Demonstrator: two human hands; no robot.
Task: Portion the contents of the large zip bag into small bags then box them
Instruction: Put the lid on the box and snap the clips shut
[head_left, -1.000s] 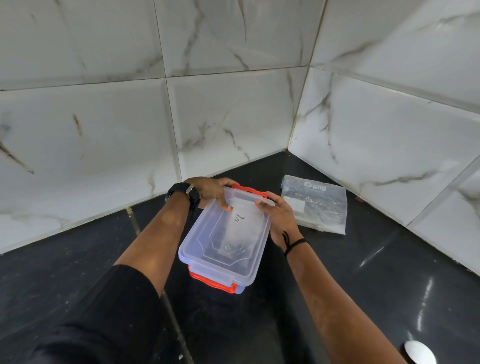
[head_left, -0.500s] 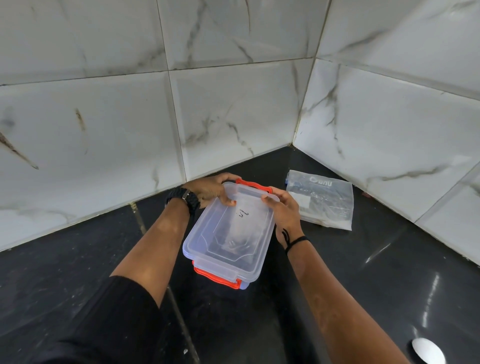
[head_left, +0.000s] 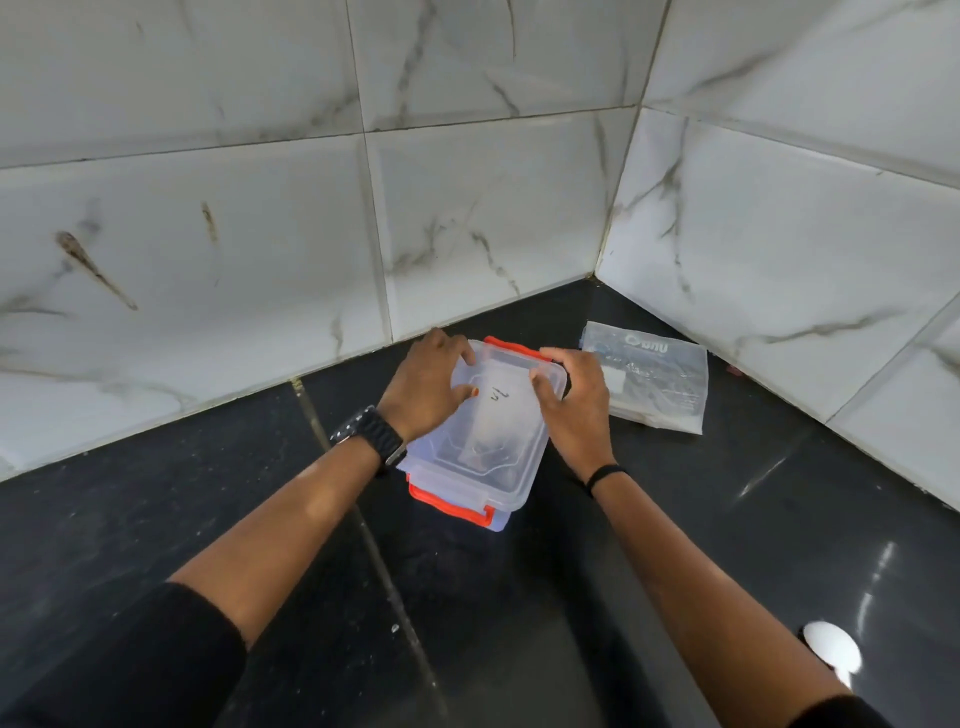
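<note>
A clear plastic box (head_left: 488, 457) with orange clips and its lid on sits on the black counter near the wall corner. My left hand (head_left: 428, 384) lies over the lid's far left corner, fingers curled round the rim and thumb on top. My right hand (head_left: 571, 400) grips the lid's far right corner the same way. Something pale shows dimly through the lid; I cannot tell what. To the right of the box lies the large zip bag (head_left: 649, 374), flat, translucent, with white print.
White marble-look tiles form the walls (head_left: 467, 208) behind and to the right, meeting in a corner. The black counter (head_left: 675, 519) stretches toward me. A small white round object (head_left: 831, 649) lies at the lower right.
Both hands have shifted further onto the lid's far corners, and the box now sits lower on the counter. The view has tilted slightly; the zip bag has not moved.
</note>
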